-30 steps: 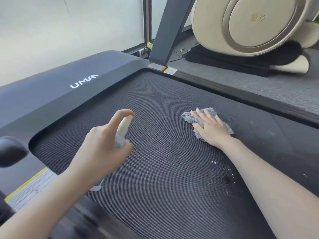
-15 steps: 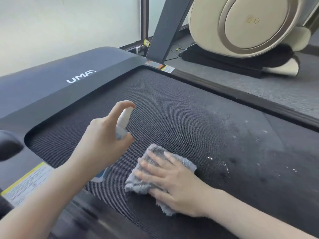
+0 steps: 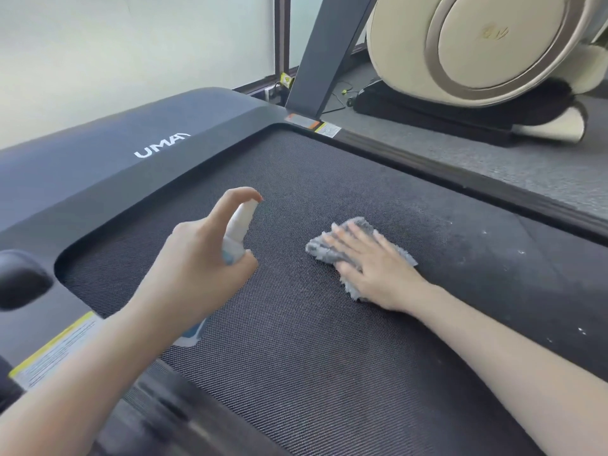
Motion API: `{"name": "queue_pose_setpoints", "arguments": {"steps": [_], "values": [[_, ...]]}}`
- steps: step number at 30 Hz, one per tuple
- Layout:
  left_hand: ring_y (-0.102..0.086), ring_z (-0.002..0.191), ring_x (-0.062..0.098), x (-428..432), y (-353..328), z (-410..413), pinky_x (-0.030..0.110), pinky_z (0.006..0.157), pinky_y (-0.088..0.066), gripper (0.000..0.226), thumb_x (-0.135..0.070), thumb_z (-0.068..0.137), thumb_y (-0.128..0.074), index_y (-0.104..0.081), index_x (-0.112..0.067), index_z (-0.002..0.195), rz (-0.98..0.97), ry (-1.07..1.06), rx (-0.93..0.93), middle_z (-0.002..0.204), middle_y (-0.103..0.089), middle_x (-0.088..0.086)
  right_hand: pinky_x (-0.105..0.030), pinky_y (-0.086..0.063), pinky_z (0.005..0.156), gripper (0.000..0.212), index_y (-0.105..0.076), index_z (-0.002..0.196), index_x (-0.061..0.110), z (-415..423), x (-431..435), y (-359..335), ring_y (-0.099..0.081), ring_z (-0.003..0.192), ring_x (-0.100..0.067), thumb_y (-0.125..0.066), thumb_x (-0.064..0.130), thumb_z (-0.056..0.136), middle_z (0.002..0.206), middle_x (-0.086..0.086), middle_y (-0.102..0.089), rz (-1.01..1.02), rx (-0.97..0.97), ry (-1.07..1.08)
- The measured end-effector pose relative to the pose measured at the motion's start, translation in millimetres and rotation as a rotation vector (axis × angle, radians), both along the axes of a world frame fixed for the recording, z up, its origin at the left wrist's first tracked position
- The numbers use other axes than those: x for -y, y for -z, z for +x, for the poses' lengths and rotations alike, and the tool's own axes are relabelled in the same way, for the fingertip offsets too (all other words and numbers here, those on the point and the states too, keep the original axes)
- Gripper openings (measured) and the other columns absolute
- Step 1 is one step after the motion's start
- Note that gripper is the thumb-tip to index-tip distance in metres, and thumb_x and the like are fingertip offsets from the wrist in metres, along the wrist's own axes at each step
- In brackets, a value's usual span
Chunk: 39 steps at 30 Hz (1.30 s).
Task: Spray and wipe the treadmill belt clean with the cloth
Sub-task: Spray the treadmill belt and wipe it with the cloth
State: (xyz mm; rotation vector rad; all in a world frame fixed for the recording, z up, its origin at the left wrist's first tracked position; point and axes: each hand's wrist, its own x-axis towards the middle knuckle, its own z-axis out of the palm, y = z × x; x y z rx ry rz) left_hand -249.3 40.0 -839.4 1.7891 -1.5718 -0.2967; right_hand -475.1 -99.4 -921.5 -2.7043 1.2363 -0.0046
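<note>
Treadmill belt (image 3: 296, 357) fills the view

Nearest, the left hand (image 3: 194, 268) grips a small white spray bottle (image 3: 238, 232) above the belt's left part, index finger curled over the nozzle. Just beyond, the right hand (image 3: 371, 268) lies flat, fingers straight, pressing a grey cloth (image 3: 317, 250) onto the belt's middle. White specks (image 3: 485, 232) dot the belt to its right. Farther back sit the UMA-marked motor cover (image 3: 131, 143) and a cream massage chair (image 3: 477, 44).

cloth (image 3: 357, 245) on belt (image 3: 296, 324), bottle (image 3: 238, 232) left
</note>
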Motion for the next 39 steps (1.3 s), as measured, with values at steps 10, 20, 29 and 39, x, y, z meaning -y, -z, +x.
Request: {"name": "queue_pose_setpoints", "arguments": {"steps": [10,20,29,39], "values": [[-0.057,0.057,0.012,-0.2,-1.9,0.2,0.038,0.058,-0.052,0.059,-0.008,0.077,-0.063,-0.044,-0.046,0.119,-0.012,0.012,-0.001,0.060,-0.061,0.001,-0.041,0.009,0.117,0.048,-0.003,0.147,0.043,1.8,45.9,1.7,0.013,0.144,-0.008,-0.015,0.044,0.101,0.156,0.016,0.006,0.033,0.023,0.256],[-0.048,0.042,0.011,5.3,-2.2,3.6,0.037,0.055,-0.050,0.058,-0.007,0.076,-0.063,-0.045,-0.048,0.115,-0.006,0.016,-0.016,0.050,-0.056,0.006,-0.039,0.017,0.115,0.050,-0.009,0.147,0.042,46.2,-72.6,-2.6,0.021,0.141,-0.003,-0.021,0.044,0.098,0.155,0.020,0.005,0.068,0.055,-0.429],[-0.056,0.047,0.017,8.4,-2.8,9.8,0.039,0.055,-0.054,0.059,-0.008,0.077,-0.063,-0.045,-0.049,0.115,-0.004,0.023,-0.011,0.057,-0.062,0.006,-0.037,0.013,0.117,0.051,-0.003,0.146,0.046,55.8,-27.0,0.7,0.019,0.141,-0.001,-0.017,0.050,0.096,0.155,0.021,0.006,0.002,0.055,-0.270],[-0.057,0.062,0.012,12.5,1.2,13.0,0.037,0.055,-0.053,0.061,-0.011,0.078,-0.066,-0.042,-0.052,0.116,-0.012,0.027,0.043,0.063,-0.062,0.000,-0.056,0.012,0.113,0.051,0.002,0.147,0.043,53.2,104.7,-2.7,0.014,0.144,-0.013,-0.012,0.051,0.098,0.157,0.015,0.008,-0.034,-0.056,0.237]]}}
